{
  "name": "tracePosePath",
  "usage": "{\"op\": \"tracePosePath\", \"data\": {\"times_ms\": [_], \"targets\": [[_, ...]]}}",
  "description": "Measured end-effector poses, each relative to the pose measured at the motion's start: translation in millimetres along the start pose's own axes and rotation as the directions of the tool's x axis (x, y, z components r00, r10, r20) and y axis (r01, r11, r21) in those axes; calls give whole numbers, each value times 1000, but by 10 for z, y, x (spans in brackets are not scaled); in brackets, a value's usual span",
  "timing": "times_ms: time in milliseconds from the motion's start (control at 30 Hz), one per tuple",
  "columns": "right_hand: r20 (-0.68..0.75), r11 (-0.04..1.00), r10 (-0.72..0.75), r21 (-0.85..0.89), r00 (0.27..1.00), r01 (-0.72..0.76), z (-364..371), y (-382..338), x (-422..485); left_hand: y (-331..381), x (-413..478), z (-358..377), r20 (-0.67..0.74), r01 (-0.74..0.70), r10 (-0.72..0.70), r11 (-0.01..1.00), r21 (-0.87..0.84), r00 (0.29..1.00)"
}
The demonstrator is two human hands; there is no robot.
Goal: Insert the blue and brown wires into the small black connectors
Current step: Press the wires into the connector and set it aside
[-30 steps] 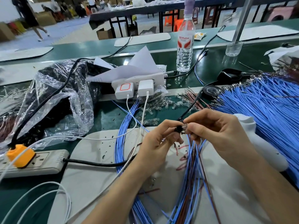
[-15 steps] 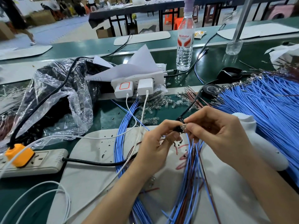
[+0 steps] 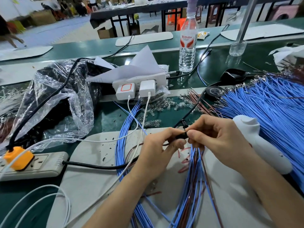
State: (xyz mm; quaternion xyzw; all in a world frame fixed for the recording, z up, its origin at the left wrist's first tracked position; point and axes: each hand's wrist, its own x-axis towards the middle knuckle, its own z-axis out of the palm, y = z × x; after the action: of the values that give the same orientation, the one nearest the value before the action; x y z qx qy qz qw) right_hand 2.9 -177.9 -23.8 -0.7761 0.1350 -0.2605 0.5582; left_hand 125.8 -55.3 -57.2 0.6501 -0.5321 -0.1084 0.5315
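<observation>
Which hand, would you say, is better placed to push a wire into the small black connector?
Probably the right hand: its fingertips pinch the end of the small black connector, while the left hand grips its body.

One black connector [image 3: 181, 137], one water bottle [image 3: 188, 46], two power strips [image 3: 44, 165] [image 3: 158, 78], two white chargers [image 3: 125, 91] [image 3: 147, 87]

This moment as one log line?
left hand: pinches black connector | right hand: pinches its other end | blue and brown wires: trail below hands
</observation>
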Motion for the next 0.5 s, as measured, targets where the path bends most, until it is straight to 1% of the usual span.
{"op": "tracePosePath", "data": {"times_ms": [167,400,500], "targets": [[103,981,118,145,988,-133,-36,66,31,-18,-16,-2,32,37,-36,998,-42,999],[211,944,176,242,962,-226,-67,74,34,2,-72,75,40,87,-81,980,-181,996],[217,923,204,284,955,-261,-84,85,42,-2,-66,84,27,64,-60,985,-162,998]]}}
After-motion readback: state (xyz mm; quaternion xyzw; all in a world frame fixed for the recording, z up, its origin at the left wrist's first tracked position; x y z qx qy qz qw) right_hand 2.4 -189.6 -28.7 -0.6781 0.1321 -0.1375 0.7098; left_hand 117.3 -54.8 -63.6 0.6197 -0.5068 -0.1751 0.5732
